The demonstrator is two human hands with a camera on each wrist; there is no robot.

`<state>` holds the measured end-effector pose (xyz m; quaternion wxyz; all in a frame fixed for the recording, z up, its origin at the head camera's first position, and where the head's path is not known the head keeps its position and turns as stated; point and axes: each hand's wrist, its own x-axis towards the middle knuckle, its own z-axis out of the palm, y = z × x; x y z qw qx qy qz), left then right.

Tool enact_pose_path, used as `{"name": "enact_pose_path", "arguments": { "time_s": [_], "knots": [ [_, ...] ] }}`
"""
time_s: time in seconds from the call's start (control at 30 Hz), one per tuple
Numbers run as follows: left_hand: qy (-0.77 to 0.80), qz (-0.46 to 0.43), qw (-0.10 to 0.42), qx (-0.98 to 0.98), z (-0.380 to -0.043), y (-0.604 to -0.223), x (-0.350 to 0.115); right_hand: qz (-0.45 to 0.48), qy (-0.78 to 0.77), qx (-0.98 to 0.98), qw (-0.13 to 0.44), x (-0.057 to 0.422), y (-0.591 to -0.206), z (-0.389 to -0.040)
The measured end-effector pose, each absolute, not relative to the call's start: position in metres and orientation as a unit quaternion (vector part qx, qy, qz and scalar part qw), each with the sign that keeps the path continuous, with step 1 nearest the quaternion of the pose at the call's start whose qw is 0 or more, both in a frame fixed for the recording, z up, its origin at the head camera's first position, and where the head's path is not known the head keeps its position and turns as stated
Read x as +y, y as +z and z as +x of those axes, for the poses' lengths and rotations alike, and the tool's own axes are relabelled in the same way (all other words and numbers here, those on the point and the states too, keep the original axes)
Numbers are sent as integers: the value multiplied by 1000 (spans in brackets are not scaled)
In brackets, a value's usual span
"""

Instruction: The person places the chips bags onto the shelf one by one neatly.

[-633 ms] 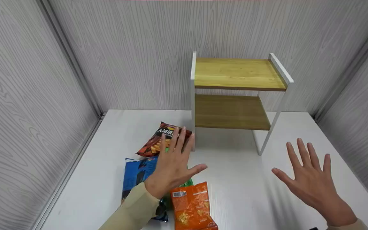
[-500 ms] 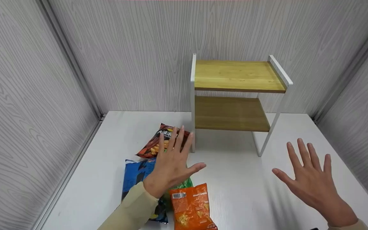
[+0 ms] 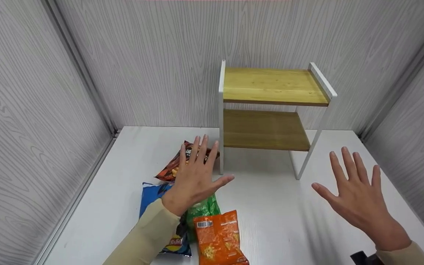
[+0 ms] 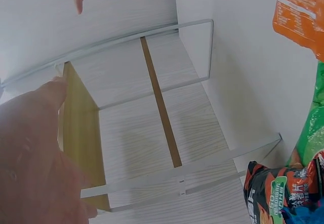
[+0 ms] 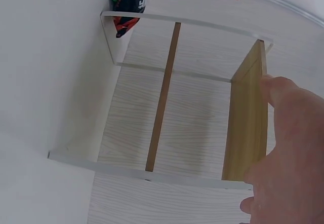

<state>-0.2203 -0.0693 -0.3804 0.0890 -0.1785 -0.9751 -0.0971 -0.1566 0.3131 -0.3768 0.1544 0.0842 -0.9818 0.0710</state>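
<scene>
My left hand [image 3: 191, 184], fingers spread and straight, hovers palm down over several snack bags and holds nothing. Beneath and around it lie a red-and-black chip bag [image 3: 169, 171], a blue chip bag [image 3: 151, 195], a green bag [image 3: 208, 206] and an orange snack bag [image 3: 217, 235]. The hand hides parts of the first three. Off to the right, my right hand [image 3: 361, 198] is held above the white table with its fingers spread, also holding nothing. Between and beyond the hands stands a two-tier shelf [image 3: 276, 86] with wooden boards and a white frame.
The white table [image 3: 267, 221] is enclosed by grey wood-grain panels [image 3: 160, 66] at the back and both sides. The shelf's lower board [image 3: 265, 129] sits above the tabletop, between the side frames. A black object [image 3: 363, 257] shows by the right sleeve.
Both hands have risen slightly in the head view, the left also shifting a little left, uncovering more of the green bag. The bags and shelf stay in place.
</scene>
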Motion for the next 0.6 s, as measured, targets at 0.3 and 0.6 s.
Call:
{"name": "enact_pose_path", "arguments": {
  "time_s": [0.3,0.6],
  "knots": [
    [-173,-172,82,-966,-235,-355,-71,88,60,-980,168,309,-349,-171],
    [-319,-152,109,-929,-261,-333,-69,98,49,-977,184,303,-314,-192]
  ]
}}
